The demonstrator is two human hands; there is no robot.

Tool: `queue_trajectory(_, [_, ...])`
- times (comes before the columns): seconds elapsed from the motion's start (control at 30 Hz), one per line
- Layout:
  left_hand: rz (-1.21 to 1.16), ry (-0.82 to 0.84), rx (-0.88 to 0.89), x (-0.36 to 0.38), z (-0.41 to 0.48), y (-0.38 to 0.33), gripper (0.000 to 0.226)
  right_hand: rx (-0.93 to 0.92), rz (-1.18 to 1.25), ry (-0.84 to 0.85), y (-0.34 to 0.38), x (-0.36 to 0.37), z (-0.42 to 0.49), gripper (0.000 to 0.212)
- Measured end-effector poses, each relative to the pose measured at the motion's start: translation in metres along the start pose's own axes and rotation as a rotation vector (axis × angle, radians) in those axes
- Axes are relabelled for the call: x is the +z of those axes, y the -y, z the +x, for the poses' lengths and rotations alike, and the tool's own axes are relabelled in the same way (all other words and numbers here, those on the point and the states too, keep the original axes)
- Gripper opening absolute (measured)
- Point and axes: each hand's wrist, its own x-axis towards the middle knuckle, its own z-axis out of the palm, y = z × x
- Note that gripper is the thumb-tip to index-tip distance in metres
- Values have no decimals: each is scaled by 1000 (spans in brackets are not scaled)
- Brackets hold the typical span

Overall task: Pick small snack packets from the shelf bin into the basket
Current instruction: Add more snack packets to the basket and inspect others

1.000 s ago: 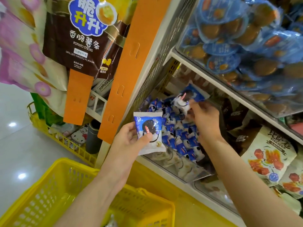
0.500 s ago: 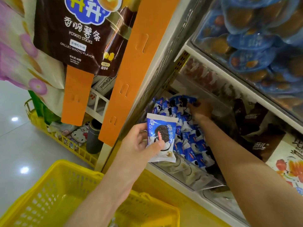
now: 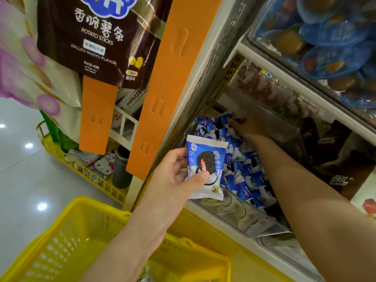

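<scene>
One packet (image 3: 209,157) pinched by left hand (image 3: 173,171), right hand (image 3: 251,128) grip unclear, "POTATO STICKS" bag (image 3: 97,39)

Right hand (image 3: 250,129) shadowed among packets (image 3: 244,176), grip unclear, basket (image 3: 61,247) cut by bottom edge

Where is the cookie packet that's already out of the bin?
Head view, centre: the packet is pinched in the left hand, just in front of the bin of matching packets, up and right of the yellow basket.

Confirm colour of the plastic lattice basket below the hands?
Yellow; the plastic lattice basket shows best in the head view.
</scene>
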Motion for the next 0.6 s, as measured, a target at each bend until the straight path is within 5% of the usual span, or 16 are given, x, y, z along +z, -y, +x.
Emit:
queue_trajectory(0.27, [7,3,26,0,2,0,44,41,-90,50,-4,1,5,42])
queue_trajectory(0.6, [-22,-8,52,6,-4,-5,39,-19,260,-60,48,-14,-73,40])
